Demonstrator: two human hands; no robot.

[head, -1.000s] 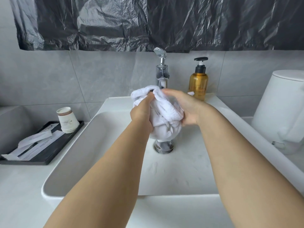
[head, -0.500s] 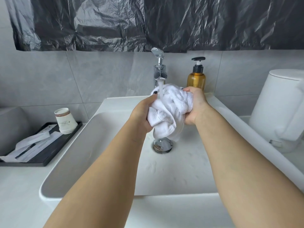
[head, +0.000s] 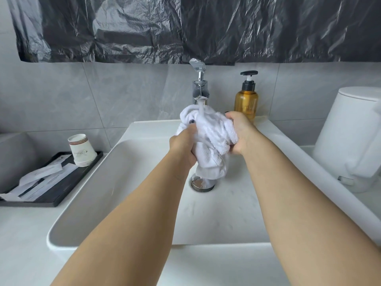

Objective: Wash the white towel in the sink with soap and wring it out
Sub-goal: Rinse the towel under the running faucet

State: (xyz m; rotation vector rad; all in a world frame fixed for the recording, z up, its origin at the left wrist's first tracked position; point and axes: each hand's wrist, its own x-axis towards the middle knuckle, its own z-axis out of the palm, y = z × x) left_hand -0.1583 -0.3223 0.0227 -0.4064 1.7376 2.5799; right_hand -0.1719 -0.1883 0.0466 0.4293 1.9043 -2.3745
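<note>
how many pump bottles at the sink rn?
1. The amber pump bottle stands on the sink back ledge, right of the faucet, behind the right hand. No others show.

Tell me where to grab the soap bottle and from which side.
Grip the soap bottle round its amber body, coming from the front right with the right hand. It stands upright on the sink ledge right of the faucet; the narrow pump head gives a poorer hold.
</note>
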